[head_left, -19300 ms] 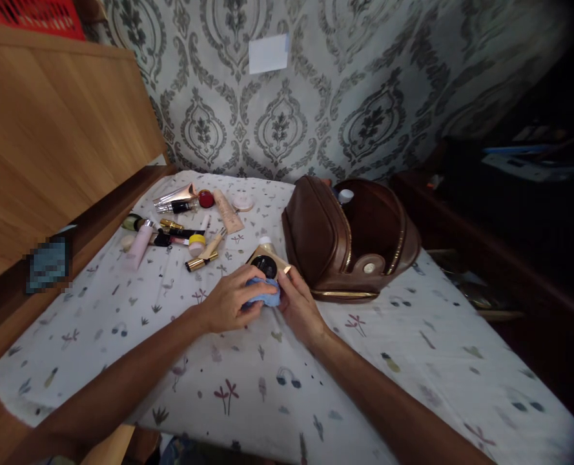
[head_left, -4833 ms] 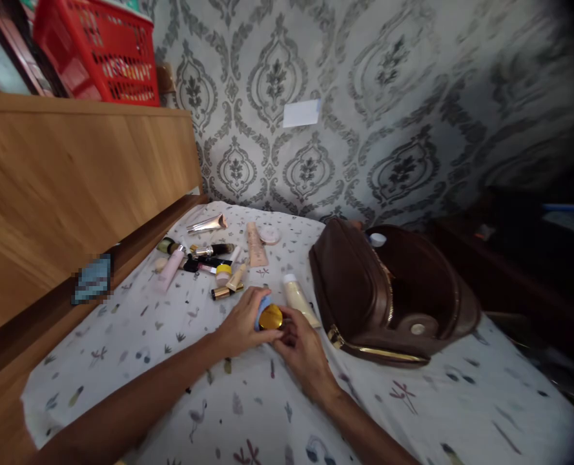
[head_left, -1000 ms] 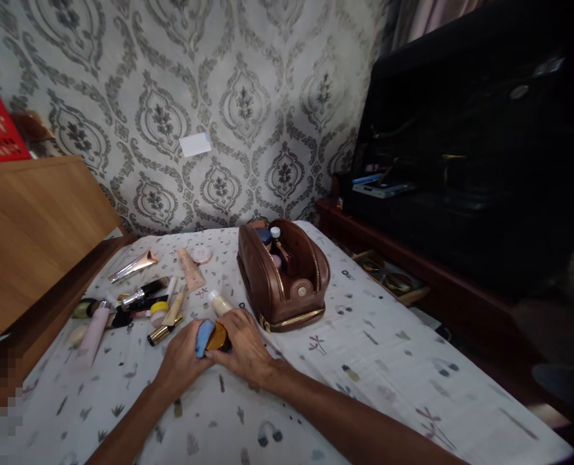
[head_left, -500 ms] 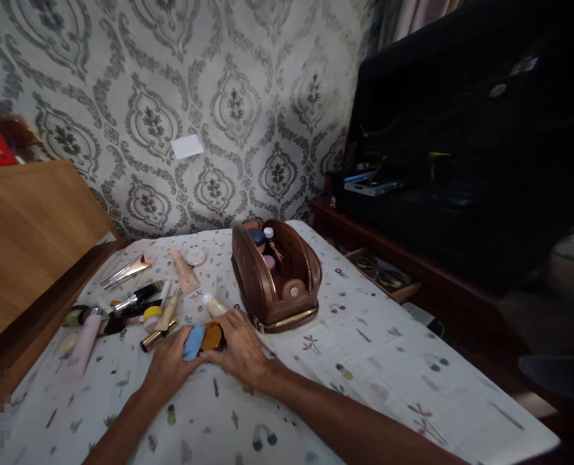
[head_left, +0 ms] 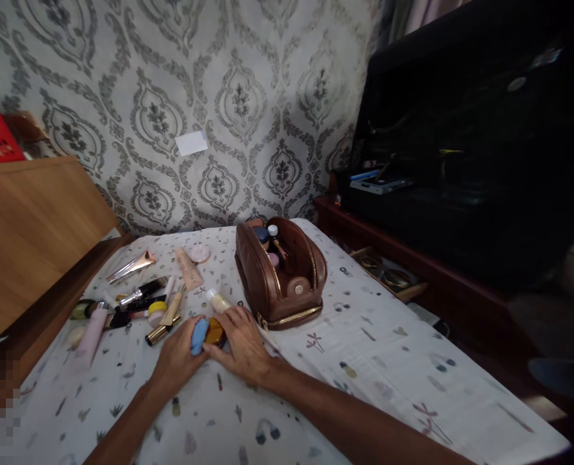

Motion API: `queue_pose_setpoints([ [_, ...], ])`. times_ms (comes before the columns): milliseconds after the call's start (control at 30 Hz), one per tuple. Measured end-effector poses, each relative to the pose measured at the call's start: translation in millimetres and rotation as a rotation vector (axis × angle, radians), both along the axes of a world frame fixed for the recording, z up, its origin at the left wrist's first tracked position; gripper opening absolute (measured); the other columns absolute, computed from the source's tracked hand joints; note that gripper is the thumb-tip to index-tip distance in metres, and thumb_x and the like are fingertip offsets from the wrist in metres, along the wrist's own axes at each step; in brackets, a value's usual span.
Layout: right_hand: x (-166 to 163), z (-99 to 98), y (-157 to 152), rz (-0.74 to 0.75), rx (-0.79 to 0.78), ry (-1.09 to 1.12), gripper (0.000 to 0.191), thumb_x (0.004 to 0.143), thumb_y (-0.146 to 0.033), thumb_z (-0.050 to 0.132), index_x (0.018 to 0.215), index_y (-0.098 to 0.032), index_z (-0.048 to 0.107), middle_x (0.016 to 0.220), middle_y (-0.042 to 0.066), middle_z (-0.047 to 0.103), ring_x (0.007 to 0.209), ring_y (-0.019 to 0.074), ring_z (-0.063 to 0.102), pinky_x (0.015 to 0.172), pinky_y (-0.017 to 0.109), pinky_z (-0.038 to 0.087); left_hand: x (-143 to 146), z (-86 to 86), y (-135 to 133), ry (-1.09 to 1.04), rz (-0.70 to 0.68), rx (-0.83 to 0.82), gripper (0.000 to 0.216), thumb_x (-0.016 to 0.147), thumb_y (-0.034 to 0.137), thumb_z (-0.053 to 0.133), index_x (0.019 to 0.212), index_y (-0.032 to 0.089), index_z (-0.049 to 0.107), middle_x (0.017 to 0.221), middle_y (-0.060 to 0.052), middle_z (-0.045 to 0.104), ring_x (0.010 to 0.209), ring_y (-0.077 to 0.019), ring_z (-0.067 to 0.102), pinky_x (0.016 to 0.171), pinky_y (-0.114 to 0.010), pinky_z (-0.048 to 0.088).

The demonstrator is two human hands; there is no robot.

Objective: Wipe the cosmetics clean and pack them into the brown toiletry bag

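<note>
Gold jar (head_left: 215, 332) lies near open brown pouch (head_left: 262, 290) holding bottles (head_left: 272, 230)

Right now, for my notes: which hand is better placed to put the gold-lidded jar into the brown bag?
Probably right: the right hand holds the gold-lidded jar and lies nearer the open brown bag; the left hand grips the blue cloth.

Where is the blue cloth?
Head view, left of centre: the blue cloth is in the left hand, against the gold jar the right hand holds, near the brown bag.
</note>
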State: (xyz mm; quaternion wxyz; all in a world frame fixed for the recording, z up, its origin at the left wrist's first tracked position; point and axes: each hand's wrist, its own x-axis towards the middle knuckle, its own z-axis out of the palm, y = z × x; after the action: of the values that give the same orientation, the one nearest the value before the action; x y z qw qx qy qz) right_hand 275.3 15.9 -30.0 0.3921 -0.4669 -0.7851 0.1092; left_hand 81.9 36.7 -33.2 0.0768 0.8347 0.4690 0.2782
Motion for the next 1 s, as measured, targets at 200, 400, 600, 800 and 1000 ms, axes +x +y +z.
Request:
queue_pose_setpoints([
  [200, 0, 1.7, 2, -0.009, -0.071, 0.071, 0.037, 0.081, -0.033, 0.075, 0.111, -0.015, 0.063, 0.107, 0.011, 0.066, 0.106, 0.0278, 0.055, 0.099, 0.045, 0.043, -11, 4.7, 9, 0.028, -0.009, 0.026, 0.042, 0.083, 0.042, 0.067, 0.118, 0.023, 0.057, 0.113, -0.007, 0.073, 0.102, -0.0277, 0.071, 0.089, -0.039, 0.056],
  [400, 0, 2.2, 7, -0.047, -0.117, 0.015, 0.05, 0.076, -0.041, 0.081, 0.115, -0.015, 0.065, 0.107, 0.012, 0.066, 0.105, 0.0291, 0.056, 0.096, 0.045, 0.046, -9, 4.2, 7, 0.049, -0.042, 0.024, 0.046, 0.083, 0.045, 0.068, 0.121, 0.022, 0.056, 0.119, -0.01, 0.071, 0.107, -0.0291, 0.069, 0.09, -0.041, 0.056],
  [600, 3, 4.7, 6, -0.009, -0.095, 0.017, 0.046, 0.078, -0.05, 0.076, 0.11, -0.017, 0.07, 0.1, 0.011, 0.067, 0.103, 0.0289, 0.057, 0.097, 0.045, 0.045, 2, -5.5, -2, 0.037, 0.039, -0.013, 0.065, 0.079, 0.045, 0.071, 0.134, 0.02, 0.047, 0.127, -0.015, 0.065, 0.113, -0.033, 0.065, 0.093, -0.047, 0.054],
  [800, 3, 4.2, 4, 0.027, -0.091, 0.053, 0.047, 0.08, -0.053, 0.073, 0.107, -0.015, 0.069, 0.099, 0.01, 0.07, 0.1, 0.0271, 0.06, 0.098, 0.044, 0.042, -7, 0.5, 4, -0.034, -0.006, -0.084, 0.056, 0.08, 0.044, 0.07, 0.127, 0.021, 0.053, 0.125, -0.012, 0.067, 0.114, -0.0308, 0.065, 0.097, -0.044, 0.052],
  [1000, 1, 6.9, 2, 0.067, -0.113, 0.043, 0.049, 0.08, -0.042, 0.077, 0.119, -0.017, 0.064, 0.088, 0.004, 0.07, 0.091, 0.0244, 0.062, 0.103, 0.048, 0.037, -17, 20.6, 12, -0.049, -0.001, -0.273, 0.057, 0.079, 0.04, 0.07, 0.13, 0.021, 0.051, 0.126, -0.01, 0.067, 0.11, -0.0285, 0.065, 0.095, -0.042, 0.051],
])
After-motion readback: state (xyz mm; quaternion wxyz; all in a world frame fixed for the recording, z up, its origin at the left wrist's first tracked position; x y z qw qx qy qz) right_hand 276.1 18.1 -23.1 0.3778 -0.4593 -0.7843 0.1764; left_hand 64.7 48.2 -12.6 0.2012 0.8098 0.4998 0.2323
